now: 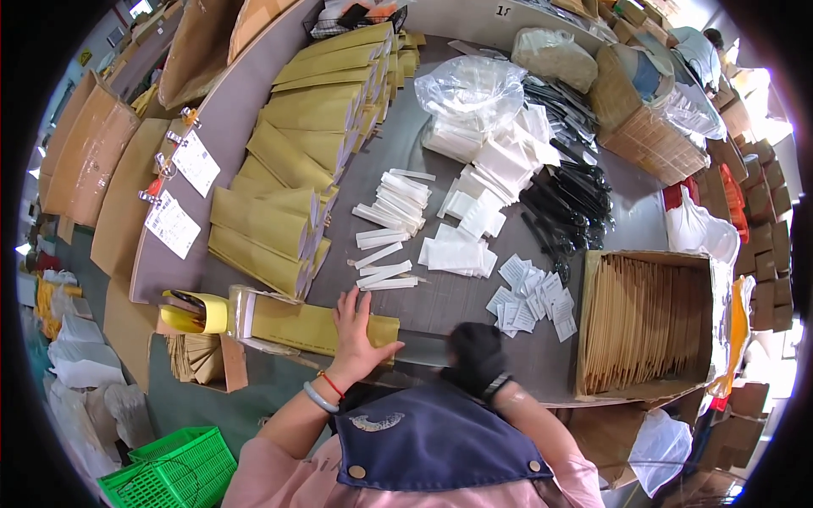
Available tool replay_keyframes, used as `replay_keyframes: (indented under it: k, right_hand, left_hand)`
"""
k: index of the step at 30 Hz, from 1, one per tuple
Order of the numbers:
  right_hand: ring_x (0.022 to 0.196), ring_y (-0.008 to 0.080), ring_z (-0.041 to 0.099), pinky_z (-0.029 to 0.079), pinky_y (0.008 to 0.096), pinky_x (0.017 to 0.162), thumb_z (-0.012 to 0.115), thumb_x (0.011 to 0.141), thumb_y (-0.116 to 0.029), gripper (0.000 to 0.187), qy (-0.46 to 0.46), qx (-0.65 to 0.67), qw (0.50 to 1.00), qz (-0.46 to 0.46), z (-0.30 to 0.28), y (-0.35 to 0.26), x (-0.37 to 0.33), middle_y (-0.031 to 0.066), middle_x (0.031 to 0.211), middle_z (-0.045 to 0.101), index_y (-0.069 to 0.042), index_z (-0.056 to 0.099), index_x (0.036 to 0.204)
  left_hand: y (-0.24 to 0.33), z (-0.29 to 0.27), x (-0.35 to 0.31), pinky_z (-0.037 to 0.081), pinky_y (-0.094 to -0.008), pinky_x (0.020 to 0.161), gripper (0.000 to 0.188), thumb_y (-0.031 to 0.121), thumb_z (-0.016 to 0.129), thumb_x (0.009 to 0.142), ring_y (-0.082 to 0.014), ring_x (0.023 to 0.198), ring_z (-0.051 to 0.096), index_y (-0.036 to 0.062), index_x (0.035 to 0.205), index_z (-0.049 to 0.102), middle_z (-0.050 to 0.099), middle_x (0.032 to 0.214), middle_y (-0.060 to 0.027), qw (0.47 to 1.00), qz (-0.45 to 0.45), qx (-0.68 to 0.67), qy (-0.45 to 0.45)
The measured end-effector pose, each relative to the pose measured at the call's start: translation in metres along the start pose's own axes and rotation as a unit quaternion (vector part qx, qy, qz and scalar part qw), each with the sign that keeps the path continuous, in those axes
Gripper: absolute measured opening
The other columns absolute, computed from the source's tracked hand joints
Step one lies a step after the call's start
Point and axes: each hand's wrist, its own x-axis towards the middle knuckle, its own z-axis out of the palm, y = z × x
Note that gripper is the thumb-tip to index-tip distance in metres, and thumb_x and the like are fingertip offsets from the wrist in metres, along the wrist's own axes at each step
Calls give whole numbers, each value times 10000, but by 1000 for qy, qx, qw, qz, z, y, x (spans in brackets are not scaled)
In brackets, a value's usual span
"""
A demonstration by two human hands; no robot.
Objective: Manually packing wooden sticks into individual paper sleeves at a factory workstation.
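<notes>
My left hand (359,340), bare, with a red cord and a grey bangle at the wrist, lies with its fingers spread on the right part of a flat yellow-brown paper sleeve (292,325). The sleeve runs along the table's front edge. Farther right, my right hand (476,356) wears a black glove and hovers near the same edge; its fingers blend into dark shapes, so their hold is hidden. Beyond the left hand are narrow white packets (394,203). Small printed cards (535,296) lie beyond the right hand.
Yellow-brown sleeves (271,220) are stacked at the left. White packets (483,212) and black slender items (572,203) form heaps farther back. At right stands a carton (583,339) of upright brown pieces. A yellow tape dispenser (216,313) sits front left; a green basket (174,470) is below.
</notes>
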Motion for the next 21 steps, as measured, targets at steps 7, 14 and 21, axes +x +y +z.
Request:
replay_keyframes:
  k: [7, 14, 21]
  right_hand:
    - [1004, 298, 571, 427, 428, 862, 804, 682, -393, 612, 192, 8, 979, -69, -1, 26, 5, 93, 1098, 593, -125, 582, 1185]
    - [965, 253, 604, 479, 329, 872, 757, 756, -61, 320, 412, -62, 855, 308, -41, 190, -126, 105, 1004, 627, -20, 619, 1041]
    - [978, 398, 598, 485, 449, 851, 587, 795, -227, 295, 225, -162, 821, 499, -55, 251, -193, 222, 964, 648, 2, 657, 967]
  left_hand:
    - [-8, 0, 59, 427, -437, 893, 339, 151, 766, 724, -317, 1029, 546, 56, 1034, 664, 600, 1072, -102, 991, 97, -6, 95]
    - [-26, -12, 98, 447, -420, 702, 37, 126, 708, 759, -284, 812, 602, 93, 755, 692, 642, 799, -70, 992, 85, 92, -10]
    - [-18, -17, 130, 531, -451, 678, 78, 130, 659, 770, -343, 745, 661, 85, 728, 706, 676, 751, -141, 992, 37, 52, -113]
